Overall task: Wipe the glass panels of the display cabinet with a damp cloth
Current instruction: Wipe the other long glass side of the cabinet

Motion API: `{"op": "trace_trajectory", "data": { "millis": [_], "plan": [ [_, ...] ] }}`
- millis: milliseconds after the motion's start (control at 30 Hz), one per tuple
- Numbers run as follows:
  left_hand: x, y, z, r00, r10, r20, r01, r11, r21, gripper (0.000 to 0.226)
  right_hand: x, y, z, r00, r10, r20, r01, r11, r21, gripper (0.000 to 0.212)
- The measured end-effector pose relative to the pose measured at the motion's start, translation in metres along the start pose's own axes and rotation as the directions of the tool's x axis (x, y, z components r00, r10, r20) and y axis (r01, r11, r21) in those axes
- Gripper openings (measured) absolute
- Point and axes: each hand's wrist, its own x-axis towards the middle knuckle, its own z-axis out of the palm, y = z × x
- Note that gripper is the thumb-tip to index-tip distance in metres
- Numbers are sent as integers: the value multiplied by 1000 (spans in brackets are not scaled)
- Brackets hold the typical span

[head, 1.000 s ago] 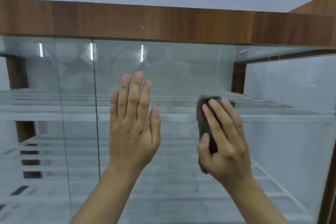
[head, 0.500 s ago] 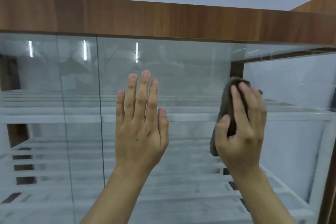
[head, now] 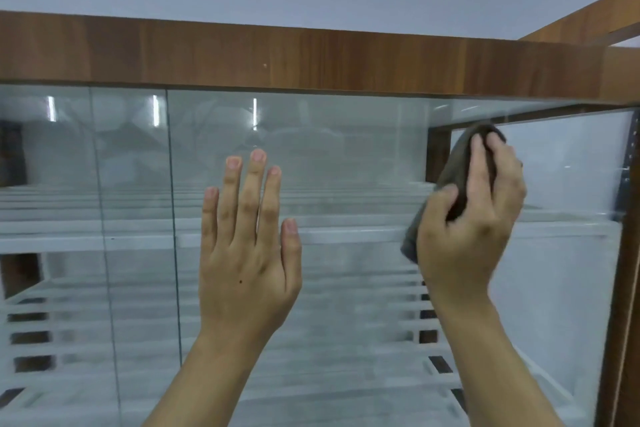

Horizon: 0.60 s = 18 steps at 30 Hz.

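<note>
The right hand [head: 471, 225] has its grip closed around a dark grey cloth [head: 453, 177], fingers curled over the front of it and the thumb hooked round its left edge, pressing it to the glass [head: 346, 156] near the panel's upper right corner. The cloth is bunched into a long wad whose long axis runs steeply up and slightly right, its top end pointing toward the wooden top rail [head: 277, 55] and its lower end showing just below the thumb. The left hand [head: 247, 253] holds nothing: it is open and flat, fingers straight, close together and pointing up, palm toward the same panel near its middle; whether the palm actually touches the glass cannot be told. The two hands are apart, with bare glass between them. Behind the glass the cabinet holds white slatted shelves [head: 311, 315], one at about hand height and another lower, and nothing can be seen lying on them. The glass is hazy and carries reflections of strip lights along its top. A vertical glass edge [head: 173, 218] stands left of the left hand, with another panel beyond it. Right of the cloth a dark wooden post [head: 438, 152] shows through the glass, and the cabinet's side panel [head: 568, 253] turns away at the corner, closed off by a wooden upright [head: 620, 322] at the far right. Free glass remains below both hands and across to the left; above the cloth only a narrow strip is left under the rail.
</note>
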Motion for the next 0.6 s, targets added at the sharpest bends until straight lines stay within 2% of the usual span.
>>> {"op": "trace_trajectory", "data": {
  "millis": [67, 133, 200, 233, 300, 400, 467, 500, 533, 600],
  "plan": [
    [1, 0, -1, 1000, 0, -2, 0, 1000, -1, 56, 5, -27, 15, 1000, 25, -8, -25, 999, 29, 51],
    [1, 0, -1, 1000, -1, -1, 1, 1000, 0, 56, -22, -40, 15, 978, -164, 127, 155, 984, 84, 51],
    [2, 0, -2, 1000, -7, -1, 7, 1000, -2, 56, -56, -27, 0, 892, -367, 263, 346, 930, 125, 51],
    [2, 0, -2, 1000, -11, -1, 11, 1000, -8, 56, -67, -12, -11, 865, -410, 290, 389, 912, 127, 49],
    [2, 2, -3, 1000, -19, -3, 19, 1000, -21, 55, -67, 19, -29, 888, -378, 261, 366, 926, 94, 47],
    [5, 13, -3, 996, -84, -19, 83, 996, -32, 54, -23, 36, -29, 983, -136, 124, 135, 991, 15, 49],
    [8, 29, -3, 981, -186, -52, 183, 981, -63, 53, 9, 17, -11, 999, 40, 31, -41, 999, 33, 51],
    [11, 40, -3, 972, -219, -80, 213, 974, -76, 52, 14, 3, -3, 997, 71, 14, -71, 996, 52, 51],
    [12, 51, -2, 971, -217, -104, 209, 974, -86, 50, 11, -8, 0, 999, 33, 35, -35, 997, 74, 51],
    [15, 72, 4, 984, -134, -115, 122, 986, -112, 49, -17, -8, -5, 964, -201, 176, 180, 975, 129, 52]
  ]
}}
